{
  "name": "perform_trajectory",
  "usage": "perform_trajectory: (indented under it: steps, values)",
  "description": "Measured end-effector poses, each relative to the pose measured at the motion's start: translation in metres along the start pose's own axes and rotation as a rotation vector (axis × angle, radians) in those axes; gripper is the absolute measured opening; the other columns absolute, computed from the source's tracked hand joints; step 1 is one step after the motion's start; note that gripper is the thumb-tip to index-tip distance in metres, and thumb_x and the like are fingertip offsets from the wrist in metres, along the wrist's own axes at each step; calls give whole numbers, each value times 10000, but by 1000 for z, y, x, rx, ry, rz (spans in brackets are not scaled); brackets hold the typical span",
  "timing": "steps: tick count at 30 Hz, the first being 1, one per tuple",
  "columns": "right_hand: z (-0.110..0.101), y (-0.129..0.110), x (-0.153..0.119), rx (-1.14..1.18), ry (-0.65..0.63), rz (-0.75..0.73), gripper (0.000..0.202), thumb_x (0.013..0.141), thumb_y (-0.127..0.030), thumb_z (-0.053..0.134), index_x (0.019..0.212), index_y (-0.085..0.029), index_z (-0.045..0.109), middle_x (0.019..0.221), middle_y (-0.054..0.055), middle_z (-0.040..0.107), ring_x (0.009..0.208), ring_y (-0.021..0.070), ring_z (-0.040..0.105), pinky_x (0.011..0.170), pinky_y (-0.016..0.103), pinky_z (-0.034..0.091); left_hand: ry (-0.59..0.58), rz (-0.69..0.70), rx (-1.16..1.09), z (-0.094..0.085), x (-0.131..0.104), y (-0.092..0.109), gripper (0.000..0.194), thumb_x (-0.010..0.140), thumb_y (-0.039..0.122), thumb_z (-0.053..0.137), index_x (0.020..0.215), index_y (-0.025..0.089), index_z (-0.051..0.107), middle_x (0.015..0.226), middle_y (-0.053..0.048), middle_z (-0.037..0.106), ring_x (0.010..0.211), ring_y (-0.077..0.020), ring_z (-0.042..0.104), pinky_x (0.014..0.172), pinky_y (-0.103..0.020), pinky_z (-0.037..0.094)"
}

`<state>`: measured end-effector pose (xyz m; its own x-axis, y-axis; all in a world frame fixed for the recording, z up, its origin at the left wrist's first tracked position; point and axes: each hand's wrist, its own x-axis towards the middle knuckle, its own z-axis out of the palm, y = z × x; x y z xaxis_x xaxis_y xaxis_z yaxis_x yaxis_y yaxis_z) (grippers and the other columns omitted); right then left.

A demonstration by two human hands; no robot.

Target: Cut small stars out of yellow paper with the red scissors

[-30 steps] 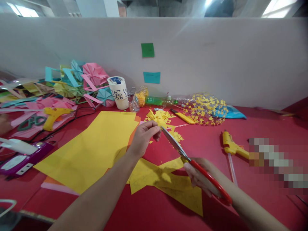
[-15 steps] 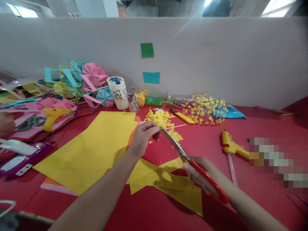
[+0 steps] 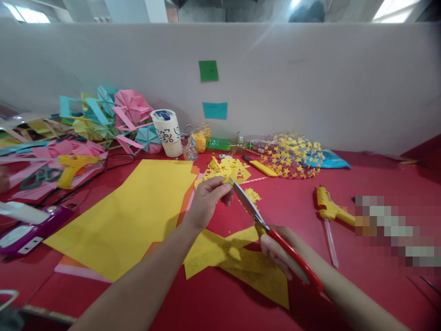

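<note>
My left hand [image 3: 207,198] pinches a small piece of yellow paper [image 3: 227,180] between thumb and fingers. In my right hand [image 3: 280,250] are red-handled scissors [image 3: 248,205], their blade tips right at that piece. Below the hands lie yellow paper strips [image 3: 210,257] with faint pencil outlines. Beyond my fingers sits a heap of yellow paper scraps [image 3: 227,166], and nearer, a small pile of cut yellow stars [image 3: 253,196]. To the left, large yellow sheets [image 3: 138,207] rest over orange and pink ones.
A yellow glue gun [image 3: 329,207] lies at right, another glue gun [image 3: 70,170] at left by green-handled scissors [image 3: 41,177]. Behind stand a white cup [image 3: 167,135], a yellow cutter knife [image 3: 263,168] and a star-covered clear bottle [image 3: 292,154]. A purple power strip [image 3: 34,234] sits far left.
Both hands stay at nearly the same place, with the scissors tips still at the small piece. A person's hand at the far left edge has drawn back mostly out of view.
</note>
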<state>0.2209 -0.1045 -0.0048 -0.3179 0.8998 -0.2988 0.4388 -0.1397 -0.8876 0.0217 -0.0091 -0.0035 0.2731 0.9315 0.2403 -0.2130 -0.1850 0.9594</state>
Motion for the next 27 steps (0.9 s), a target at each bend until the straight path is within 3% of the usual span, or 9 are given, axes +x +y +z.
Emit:
perform_trajectory:
  steps: [5, 12, 18, 27]
  values:
    - [2, 2, -1, 46, 10, 2, 556, 852, -735, 466, 662, -214, 425, 464, -71, 434, 336, 51, 364, 359, 188, 268, -9, 3, 46, 0, -1, 0, 244, 858, 274, 588, 637, 175, 625, 592, 11, 589, 543, -98, 538, 578, -248, 447]
    - [8, 7, 1, 136, 42, 127, 617, 779, -818, 459, 664, -212, 450, 448, -79, 416, 308, 54, 371, 317, 179, 267, -12, -8, 9, 2, -1, -2, 249, 862, 267, 588, 634, 172, 617, 596, 13, 590, 540, -92, 536, 574, -241, 438]
    - [8, -1, -3, 134, 68, 101, 556, 838, -749, 468, 673, -219, 430, 409, -96, 396, 295, 55, 350, 329, 179, 262, 1, -29, -22, 2, -1, -3, 235, 850, 277, 599, 640, 172, 615, 597, 10, 590, 541, -99, 537, 568, -246, 433]
    - [5, -2, -1, 101, 58, 123, 582, 780, -777, 525, 664, -218, 413, 504, -54, 514, 318, 44, 365, 324, 179, 304, -23, -38, -81, 1, -1, -2, 227, 845, 265, 610, 636, 176, 620, 592, 15, 595, 538, -99, 539, 561, -250, 424]
